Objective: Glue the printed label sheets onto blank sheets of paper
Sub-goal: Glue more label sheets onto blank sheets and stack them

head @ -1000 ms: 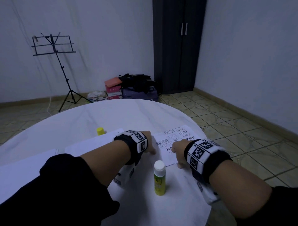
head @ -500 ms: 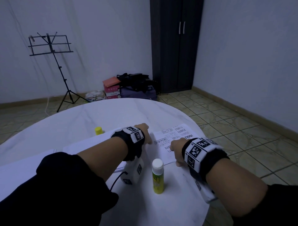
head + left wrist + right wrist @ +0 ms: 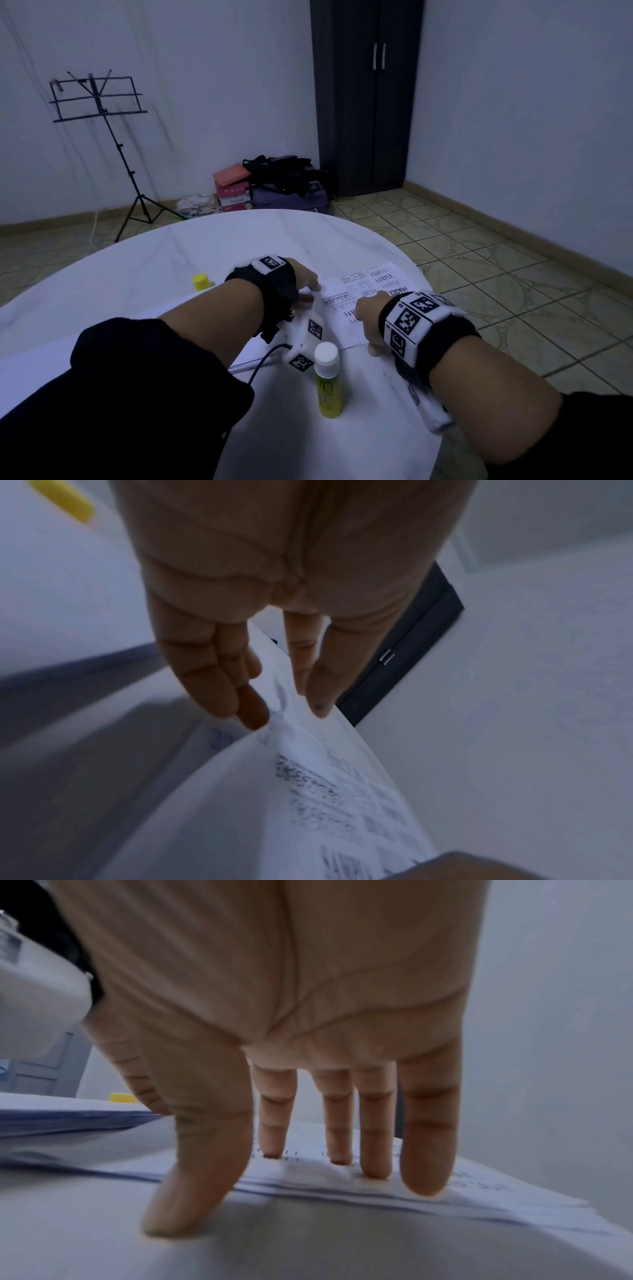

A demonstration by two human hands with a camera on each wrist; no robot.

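Note:
A printed label sheet (image 3: 380, 286) with "SAMPLE" and "FRAGILE" text lies on top of a thin pile at the right side of the round white table (image 3: 205, 250). My left hand (image 3: 310, 291) pinches its left edge between thumb and fingers (image 3: 253, 715), and the sheet (image 3: 325, 791) curls up there. With its fingers straight, my right hand (image 3: 368, 308) presses on the sheet's near part (image 3: 462, 1185); the thumb (image 3: 178, 1218) rests on the table. A glue stick (image 3: 328, 383), yellow with a white cap, stands upright between my wrists.
A stack of blank sheets (image 3: 246, 361) lies under my left forearm. A yellow cap (image 3: 200, 281) stands behind it. The table's right edge is close to my right wrist. On the floor beyond are a music stand (image 3: 102, 113), boxes, bags and a dark cupboard.
My left wrist has risen and its fingers have gone from resting at the sheet's left edge to pinching and lifting it. My right hand has stayed pressing on the sheet.

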